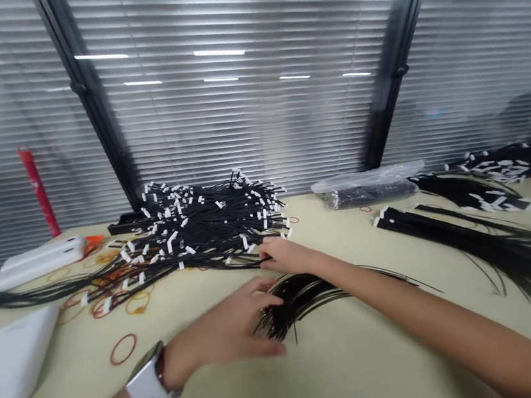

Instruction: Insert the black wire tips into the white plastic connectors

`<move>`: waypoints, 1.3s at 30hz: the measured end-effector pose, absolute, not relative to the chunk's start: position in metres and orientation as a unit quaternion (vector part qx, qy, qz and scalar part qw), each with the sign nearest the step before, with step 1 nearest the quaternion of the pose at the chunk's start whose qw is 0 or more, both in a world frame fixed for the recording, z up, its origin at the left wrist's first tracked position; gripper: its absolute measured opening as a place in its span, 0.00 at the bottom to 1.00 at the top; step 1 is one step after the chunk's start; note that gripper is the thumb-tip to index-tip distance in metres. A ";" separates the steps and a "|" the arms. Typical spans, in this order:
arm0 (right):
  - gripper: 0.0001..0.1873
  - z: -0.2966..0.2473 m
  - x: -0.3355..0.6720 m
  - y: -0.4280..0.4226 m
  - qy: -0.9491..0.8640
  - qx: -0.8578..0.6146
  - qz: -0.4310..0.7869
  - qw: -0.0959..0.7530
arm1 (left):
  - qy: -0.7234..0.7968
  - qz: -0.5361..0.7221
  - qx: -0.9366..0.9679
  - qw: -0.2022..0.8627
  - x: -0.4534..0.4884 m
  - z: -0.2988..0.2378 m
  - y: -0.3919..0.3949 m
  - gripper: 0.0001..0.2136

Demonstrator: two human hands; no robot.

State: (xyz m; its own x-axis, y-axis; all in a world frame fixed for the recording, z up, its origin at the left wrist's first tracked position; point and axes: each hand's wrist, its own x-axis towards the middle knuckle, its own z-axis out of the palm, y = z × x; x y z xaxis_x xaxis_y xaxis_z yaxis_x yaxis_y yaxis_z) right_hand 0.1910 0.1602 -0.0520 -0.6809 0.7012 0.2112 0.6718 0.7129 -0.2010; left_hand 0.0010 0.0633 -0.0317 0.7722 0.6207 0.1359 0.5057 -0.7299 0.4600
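1. White-strapped dark watch (149, 394) circles the left wrist, low in view over a pale yellow-green tabletop (336, 377).
2. Thumb and fingers of the left hand (227, 325) stand spread at the left end of a curved bundle of thin black wires (306, 291), which lies on the tabletop, partly hidden by the right forearm; whether they touch it is unclear.
3. One thin red rubber band (122, 336) lies left of that hand.
4. Just beyond the bundle, the right hand (289, 254) curls its fingers at the near edge of a heap of black cables with white connectors (204, 216); I cannot tell whether they pinch one.
5. Grey slatted blinds (255, 116) stand behind the heap.
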 end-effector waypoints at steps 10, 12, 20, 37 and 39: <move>0.08 -0.019 0.216 0.124 -0.860 -0.395 0.121 0.300 | 0.515 0.198 0.834 -0.014 -0.084 -0.047 0.143 0.19; 0.07 -0.012 0.228 0.119 -0.842 -0.406 0.124 0.334 | 0.523 0.183 0.832 -0.015 -0.099 -0.051 0.149 0.14; 0.09 -0.017 0.281 0.121 -0.773 -0.447 0.173 0.415 | 0.528 0.195 0.827 0.000 -0.106 -0.048 0.150 0.18; 0.20 -0.043 0.312 0.137 -0.530 -0.540 0.400 0.517 | 0.512 0.296 0.749 0.298 -0.069 -0.042 0.133 0.13; 0.20 -0.046 0.310 0.136 -0.505 -0.535 0.433 0.521 | 0.511 0.303 0.739 0.319 -0.071 -0.042 0.134 0.13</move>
State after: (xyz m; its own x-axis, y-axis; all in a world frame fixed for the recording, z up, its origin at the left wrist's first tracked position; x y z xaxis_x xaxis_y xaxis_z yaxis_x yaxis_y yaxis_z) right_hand 0.3105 0.1365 -0.0456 0.1142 0.9914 0.0632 0.0896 0.0531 -0.9946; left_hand -0.0707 0.1342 -0.0424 0.2945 0.9480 0.1210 0.5622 -0.2742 0.7802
